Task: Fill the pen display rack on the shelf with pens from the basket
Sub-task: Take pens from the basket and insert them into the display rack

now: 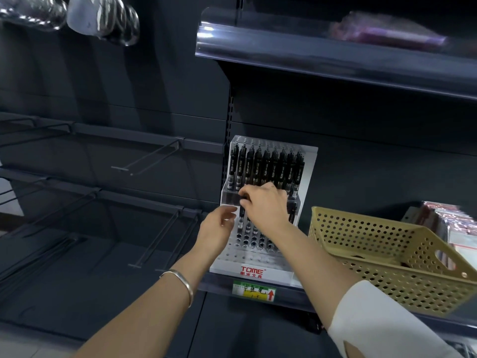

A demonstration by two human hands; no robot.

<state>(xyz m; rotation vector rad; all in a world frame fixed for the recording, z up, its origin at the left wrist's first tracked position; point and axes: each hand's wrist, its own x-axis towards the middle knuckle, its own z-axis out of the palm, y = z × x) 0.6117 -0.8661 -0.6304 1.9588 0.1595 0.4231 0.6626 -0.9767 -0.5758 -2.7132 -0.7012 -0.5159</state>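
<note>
On the far left, bare wire hooks [154, 156] stick out from the dark back panel, and plastic-wrapped goods [103, 16] hang blurred at the top corner. The left hand [219, 228], with a silver bangle [180, 282] on its wrist, hovers at the left edge of the pen display rack [260, 264]. Its fingers are loosely bent and hold nothing.

The rack is clear, stepped plastic with a red TOME label. It stands at the left end of the shelf [291, 295], against the slotted upright. A row of pens [268, 166] fills its back step, a few more stand lower down, and the front holes are bare. A green and yellow price tag [254, 290] hangs on the shelf's front edge below it.

The right hand [265, 205], wearing a white sleeve [374, 319], is over the rack's middle step. Its fingers are curled tight round black pens [242, 202]; I cannot tell how many.

Just right of the rack, on the same shelf, sits the beige perforated basket [387, 254], tilted in view. Its contents are too dark to make out. Packaged goods [451, 223] stand at the shelf's right end, and a blurred purple packet [387, 34] lies on the upper shelf [309, 55].
</note>
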